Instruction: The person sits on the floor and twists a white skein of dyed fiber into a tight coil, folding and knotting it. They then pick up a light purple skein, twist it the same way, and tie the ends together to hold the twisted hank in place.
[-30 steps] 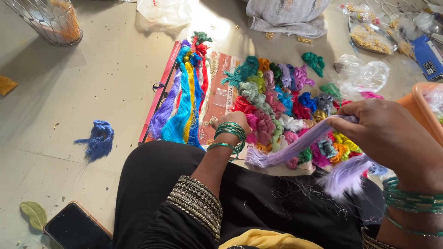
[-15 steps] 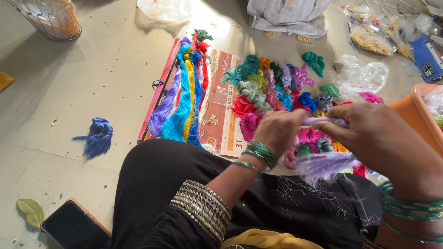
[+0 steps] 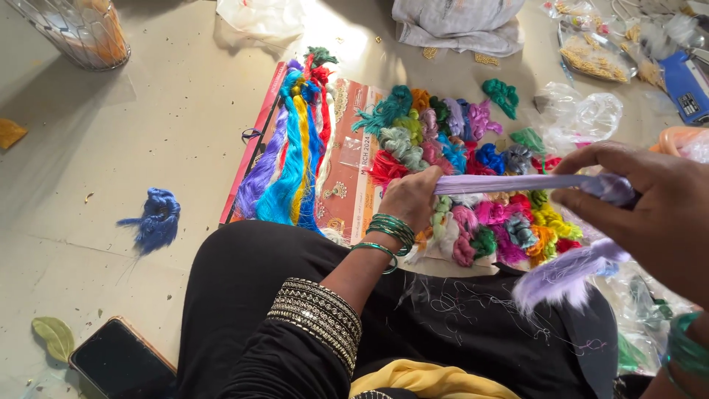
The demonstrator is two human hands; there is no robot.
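Head view, looking down past a black-clothed lap to the floor. The left hand is curled into a closed grip around one end of a lilac thread bundle, its wrist ringed with green bangles. The right hand is closed on the other end, fingers bent over the strand, so the bundle runs taut and nearly level between the two hands. Past the right hand the same thread hangs down in a loose, frayed lilac tuft over the lap.

Just beyond the hands lies a heap of small thread skeins in teal, green, pink, red, blue, orange and yellow. To its left, long hanks of thread in purple, blue, yellow and red lie side by side on a flat red-and-cream printed card. A small clear packet rests on that card. A lone dark blue skein sits well apart on the floor to the left.

Crumpled clear plastic bags lie behind the heap on the right, and a clear bag of yellowish bits sits farther back. A blue rectangular package with a white label is at the far right edge. A wire basket stands at the top left. A dark phone and a green leaf lie at the lower left.
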